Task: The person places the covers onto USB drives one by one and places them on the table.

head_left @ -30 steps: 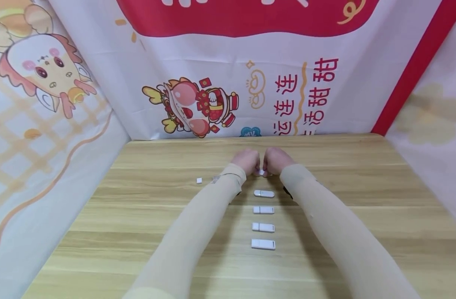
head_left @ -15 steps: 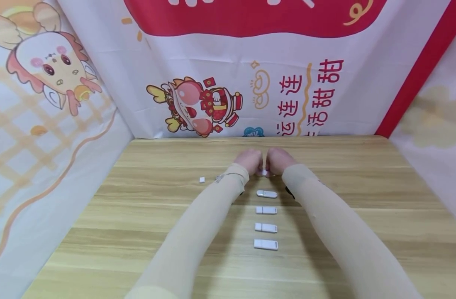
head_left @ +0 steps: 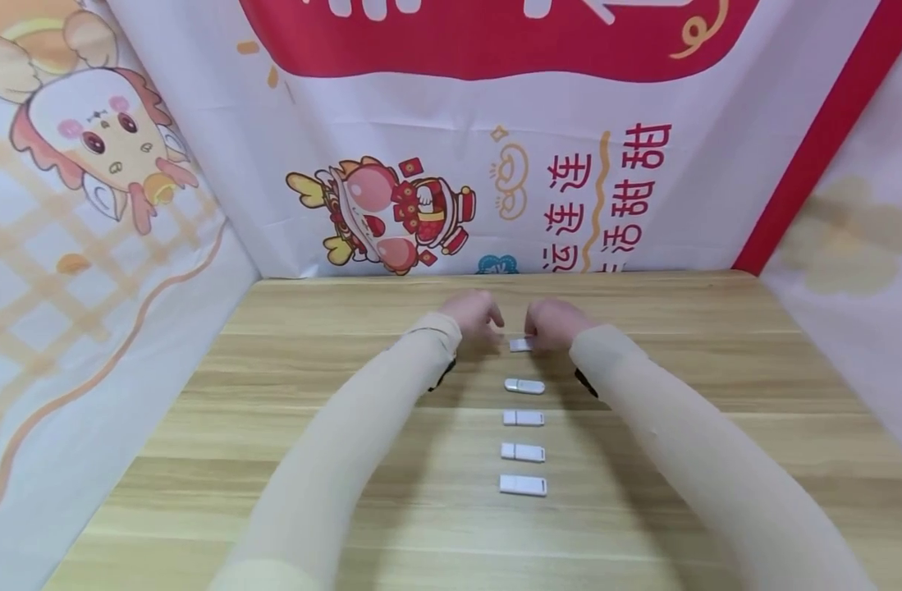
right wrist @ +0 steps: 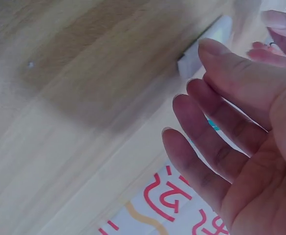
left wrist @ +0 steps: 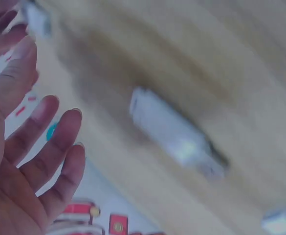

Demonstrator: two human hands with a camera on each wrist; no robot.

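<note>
In the head view, my right hand (head_left: pixel 557 322) pinches the end of a white USB stick (head_left: pixel 521 345) low over the table, covering that end. The thumb also overlaps this stick (right wrist: pixel 201 49) in the right wrist view. My left hand (head_left: pixel 474 318) is apart from it to the left, fingers relaxed and slightly spread. Beneath the left wrist, its camera shows an uncapped USB stick (left wrist: pixel 172 129) and a small white cap (left wrist: pixel 281 219). The left sleeve hides both from the head camera.
Several capped white USB sticks (head_left: pixel 523 452) lie in a column toward the front of the wooden table (head_left: pixel 679 394), between my forearms. A printed cloth (head_left: pixel 421 107) hangs along the back edge, with more cloth at both sides.
My left hand has let go of the USB stick and moved left, its fingers loosening. The left forearm now covers the loose cap seen earlier. My right hand stays at the stick.
</note>
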